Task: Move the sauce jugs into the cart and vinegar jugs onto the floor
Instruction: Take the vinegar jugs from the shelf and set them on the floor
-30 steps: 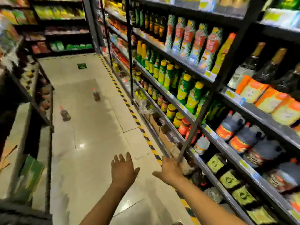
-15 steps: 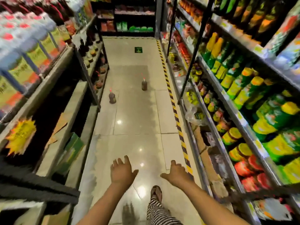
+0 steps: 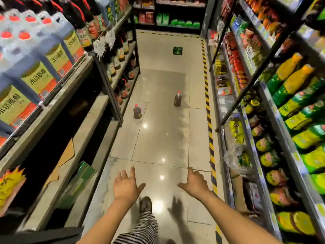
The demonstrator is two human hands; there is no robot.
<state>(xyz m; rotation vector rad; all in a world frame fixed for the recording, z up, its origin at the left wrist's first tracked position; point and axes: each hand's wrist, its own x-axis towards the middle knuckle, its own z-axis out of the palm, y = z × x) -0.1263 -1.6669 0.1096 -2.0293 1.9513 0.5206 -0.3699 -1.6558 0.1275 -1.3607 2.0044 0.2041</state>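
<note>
Two dark jugs with red caps stand upright on the tiled aisle floor: one jug (image 3: 137, 111) close to the left shelf's foot, the other jug (image 3: 177, 99) farther along, nearer the middle. My left hand (image 3: 127, 186) and my right hand (image 3: 195, 183) are stretched out low in front of me, fingers spread, holding nothing, well short of both jugs. No cart is in view.
Shelving lines both sides: pale jugs with yellow labels (image 3: 37, 76) and dark bottles on the left, green and yellow bottles (image 3: 295, 80) on the right. A black-and-yellow tape line (image 3: 209, 120) runs along the right shelf. My foot (image 3: 145, 204) steps forward.
My view has swung from the right-hand shelves to face down the aisle and moved forward; the two floor jugs are nearer. My right hand has left the shelf edge and both hands stay empty.
</note>
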